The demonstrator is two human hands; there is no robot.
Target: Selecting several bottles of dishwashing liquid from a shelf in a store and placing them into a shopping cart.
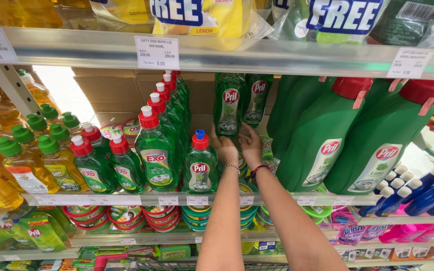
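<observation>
Left hand (224, 148), right hand (251, 145) together gripping base of tall green plastic dish-liquid bottle (229, 103) on metal shelf (141, 199), beside small red-capped green bottle (200, 165).

Both hands (238, 145) reach between small bottle (200, 165) (left) and jug (317, 135).

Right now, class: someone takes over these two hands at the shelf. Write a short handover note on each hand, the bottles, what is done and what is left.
Left hand: raised to the shelf, fingers on the foot of the tall green bottle; grip unclear.
Right hand: beside it, touching the same bottle's base; a second tall green bottle stands just right.
Small green bottle with a red and blue cap stands just left of the hands.
Done: front rows of red-capped bottles stand upright.
Left: the tall bottle appears not yet set level.
</observation>
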